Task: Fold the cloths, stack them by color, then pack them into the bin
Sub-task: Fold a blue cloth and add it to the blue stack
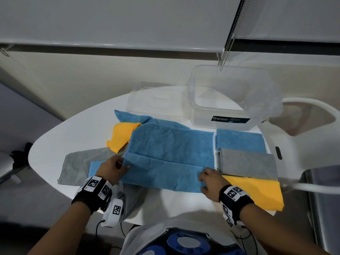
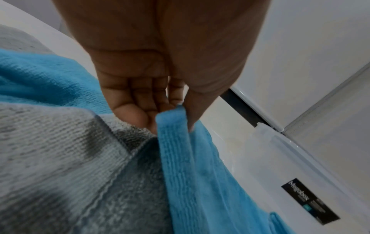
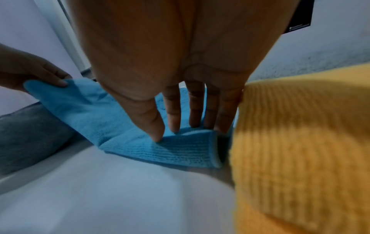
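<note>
A blue cloth (image 1: 171,155) lies spread in the middle of the white table (image 1: 55,137), its near edge folded over into a flap. My left hand (image 1: 119,166) pinches the flap's left corner between thumb and fingers (image 2: 190,114). At the flap's right end my right hand (image 1: 203,178) holds the blue cloth (image 3: 180,150), thumb in front and fingers (image 3: 195,110) straight behind the edge. Folded blue (image 1: 241,141), grey (image 1: 248,165) and yellow (image 1: 257,192) cloths lie in a row at the right. The clear bin (image 1: 233,111) stands behind them, with nothing in it.
Unfolded cloths lie at the left: grey (image 1: 79,166), yellow (image 1: 122,136) and blue (image 1: 128,116). The bin's clear lid (image 1: 156,100) rests at the back centre. A white chair (image 1: 312,137) stands to the right of the table, and a wall runs behind it.
</note>
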### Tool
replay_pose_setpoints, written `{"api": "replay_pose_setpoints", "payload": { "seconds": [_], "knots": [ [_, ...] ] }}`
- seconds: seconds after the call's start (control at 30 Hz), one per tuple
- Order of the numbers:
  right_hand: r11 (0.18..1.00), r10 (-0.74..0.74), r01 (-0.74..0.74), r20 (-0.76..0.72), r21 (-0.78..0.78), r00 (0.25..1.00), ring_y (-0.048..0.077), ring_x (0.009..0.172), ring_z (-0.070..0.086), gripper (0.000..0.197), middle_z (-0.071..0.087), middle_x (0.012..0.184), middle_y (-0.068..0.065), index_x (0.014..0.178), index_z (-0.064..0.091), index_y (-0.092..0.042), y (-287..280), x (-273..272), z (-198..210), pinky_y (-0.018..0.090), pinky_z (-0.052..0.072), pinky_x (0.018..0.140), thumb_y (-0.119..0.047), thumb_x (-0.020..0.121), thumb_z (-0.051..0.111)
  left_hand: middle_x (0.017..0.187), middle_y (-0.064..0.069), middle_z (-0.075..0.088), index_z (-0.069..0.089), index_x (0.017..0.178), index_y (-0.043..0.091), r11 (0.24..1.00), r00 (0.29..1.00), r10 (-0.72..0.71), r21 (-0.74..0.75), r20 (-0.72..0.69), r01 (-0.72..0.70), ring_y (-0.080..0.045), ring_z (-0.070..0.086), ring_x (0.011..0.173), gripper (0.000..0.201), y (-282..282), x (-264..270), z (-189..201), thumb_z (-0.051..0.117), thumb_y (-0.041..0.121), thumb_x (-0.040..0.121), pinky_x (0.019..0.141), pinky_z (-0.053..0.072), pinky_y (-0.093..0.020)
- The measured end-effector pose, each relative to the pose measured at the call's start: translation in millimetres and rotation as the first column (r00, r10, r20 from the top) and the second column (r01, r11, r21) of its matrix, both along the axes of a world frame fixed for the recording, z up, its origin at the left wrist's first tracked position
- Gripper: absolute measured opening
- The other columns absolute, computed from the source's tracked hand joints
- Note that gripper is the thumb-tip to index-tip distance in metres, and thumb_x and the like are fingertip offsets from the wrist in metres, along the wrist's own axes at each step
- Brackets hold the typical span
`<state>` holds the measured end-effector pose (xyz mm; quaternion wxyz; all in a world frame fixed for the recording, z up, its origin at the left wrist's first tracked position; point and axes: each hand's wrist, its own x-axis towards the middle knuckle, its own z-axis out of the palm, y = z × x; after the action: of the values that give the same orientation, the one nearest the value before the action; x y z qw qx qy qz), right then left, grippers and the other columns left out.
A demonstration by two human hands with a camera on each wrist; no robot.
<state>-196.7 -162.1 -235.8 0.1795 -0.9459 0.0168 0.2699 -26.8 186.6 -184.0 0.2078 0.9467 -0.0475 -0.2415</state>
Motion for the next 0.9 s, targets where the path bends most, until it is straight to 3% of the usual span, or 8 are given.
{"api": "replay_pose_setpoints", "payload": {
  "seconds": [0.13, 0.3, 0.37, 0.5, 0.6, 0.7, 0.8, 0.9],
  "knots": [
    [0.999, 0.054, -0.054, -0.014, 0.004, 0.998, 0.025, 0.117, 0.045, 0.030, 0.043, 0.126, 0.005, 0.116, 0.053, -0.017, 4.1, -3.1, -3.3, 0.033, 0.042, 0.099, -0.031, 0.090, 0.050, 0.068, 0.000, 0.055, 0.055, 0.078, 0.014, 0.999, 0.999, 0.043, -0.030, -0.010, -0.043, -0.022, 0.057, 0.067, 0.021, 15.2, 1.2, 3.8, 0.075, 0.022, 0.080, 0.058, 0.040, -0.030],
    [0.997, 0.072, -0.071, -0.034, 0.027, 0.997, 0.024, 0.113, 0.052, 0.031, 0.047, 0.124, 0.005, 0.116, 0.056, -0.016, 8.7, 0.3, -4.0, 0.030, 0.044, 0.093, -0.035, 0.093, 0.048, 0.071, 0.001, 0.062, 0.057, 0.086, 0.018, 0.997, 0.991, 0.070, 0.042, -0.110, -0.066, -0.016, 0.060, 0.065, 0.022, 26.5, -3.4, 6.4, 0.076, 0.027, 0.079, 0.058, 0.042, -0.026],
    [0.999, 0.025, -0.023, -0.047, 0.050, 0.999, 0.024, 0.106, 0.057, 0.026, 0.055, 0.115, 0.003, 0.109, 0.057, -0.017, 5.7, 12.5, 0.7, 0.028, 0.045, 0.085, -0.036, 0.092, 0.050, 0.076, -0.003, 0.066, 0.057, 0.094, 0.015, 0.994, 0.991, 0.109, -0.013, -0.075, -0.110, -0.017, 0.062, 0.064, 0.024, 18.1, 2.2, 11.0, 0.074, 0.027, 0.082, 0.058, 0.042, -0.027],
    [0.986, -0.120, 0.117, 0.019, 0.120, 0.993, 0.025, 0.087, 0.062, 0.020, 0.060, 0.088, -0.002, 0.091, 0.060, -0.018, -11.4, 48.0, 11.4, 0.029, 0.049, 0.075, -0.033, 0.080, 0.052, 0.089, -0.006, 0.062, 0.060, 0.103, 0.013, 0.994, 0.992, 0.085, -0.075, 0.096, -0.078, -0.028, 0.061, 0.087, 0.025, -16.6, 39.1, 19.1, 0.069, 0.030, 0.086, 0.072, 0.042, -0.030],
    [0.979, -0.194, 0.185, 0.109, 0.088, 0.975, 0.027, 0.099, 0.059, 0.022, 0.062, 0.104, 0.006, 0.105, 0.061, -0.012, -25.4, 76.5, 16.8, 0.029, 0.044, 0.083, -0.023, 0.086, 0.057, 0.107, -0.005, 0.065, 0.063, 0.108, 0.016, 0.998, 0.985, -0.046, -0.029, 0.168, 0.051, -0.026, 0.060, 0.097, 0.021, -49.0, 72.2, 17.1, 0.062, 0.025, 0.088, 0.081, 0.043, -0.030],
    [0.972, -0.234, 0.233, 0.099, 0.020, 0.967, 0.028, 0.119, 0.050, 0.038, 0.051, 0.130, 0.010, 0.124, 0.053, -0.012, -36.0, 97.5, 13.7, 0.030, 0.040, 0.099, -0.023, 0.088, 0.058, 0.126, -0.008, 0.057, 0.062, 0.117, 0.018, 0.975, 0.951, -0.223, 0.046, 0.215, 0.218, -0.029, 0.055, 0.114, 0.026, -79.5, 96.2, 15.7, 0.053, 0.017, 0.092, 0.096, 0.043, -0.035],
    [0.967, -0.252, 0.253, 0.062, -0.010, 0.966, 0.029, 0.138, 0.034, 0.056, 0.030, 0.151, 0.011, 0.139, 0.042, -0.010, -43.9, 110.2, 6.6, 0.035, 0.034, 0.111, -0.018, 0.087, 0.061, 0.147, 0.001, 0.038, 0.045, 0.138, 0.029, 0.873, 0.899, -0.433, 0.281, 0.069, 0.399, -0.029, 0.040, 0.129, 0.050, -104.1, 112.2, 13.6, 0.052, 0.013, 0.090, 0.104, 0.039, -0.044],
    [0.964, -0.263, 0.264, 0.022, -0.044, 0.965, 0.028, 0.148, 0.016, 0.070, 0.015, 0.161, 0.011, 0.148, 0.029, -0.012, -49.6, 117.3, -0.6, 0.040, 0.022, 0.119, -0.016, 0.085, 0.060, 0.154, 0.005, 0.029, 0.029, 0.146, 0.034, 0.776, 0.865, -0.498, 0.410, -0.070, 0.480, -0.029, 0.026, 0.137, 0.062, -117.4, 119.6, 5.8, 0.053, 0.019, 0.091, 0.107, 0.029, -0.048]
  ]
}}
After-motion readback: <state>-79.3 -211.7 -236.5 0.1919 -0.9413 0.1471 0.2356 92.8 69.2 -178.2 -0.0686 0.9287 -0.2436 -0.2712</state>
